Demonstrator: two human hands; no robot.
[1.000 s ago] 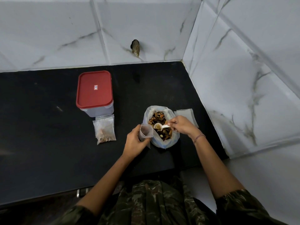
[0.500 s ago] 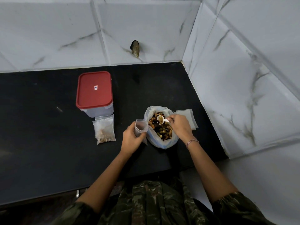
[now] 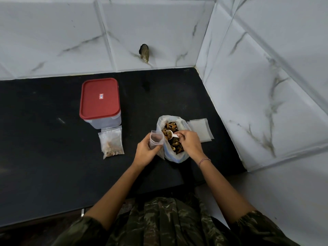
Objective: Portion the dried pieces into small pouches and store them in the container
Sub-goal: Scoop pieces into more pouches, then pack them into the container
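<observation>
A big plastic bag (image 3: 179,157) of mixed dried pieces (image 3: 174,145) stands open on the black counter. My right hand (image 3: 190,143) pinches a small white scoop (image 3: 170,134) over the bag's mouth, its bowl close to a small clear pouch (image 3: 156,139). My left hand (image 3: 146,153) grips that pouch upright, mouth open, just left of the bag. A filled pouch (image 3: 111,144) lies flat further left. Behind it stands the clear container (image 3: 106,123), its red lid (image 3: 99,98) on.
A stack of empty flat pouches (image 3: 200,130) lies right of the bag, near the marble-tiled side wall (image 3: 257,103). The back wall (image 3: 106,41) carries a dark stub (image 3: 144,53). The black counter (image 3: 44,148) stretches to the left; its front edge runs under my forearms.
My right hand has lifted the scoop out of the pieces and swung it left toward the pouch's mouth. My left hand has kept the pouch upright beside the bag.
</observation>
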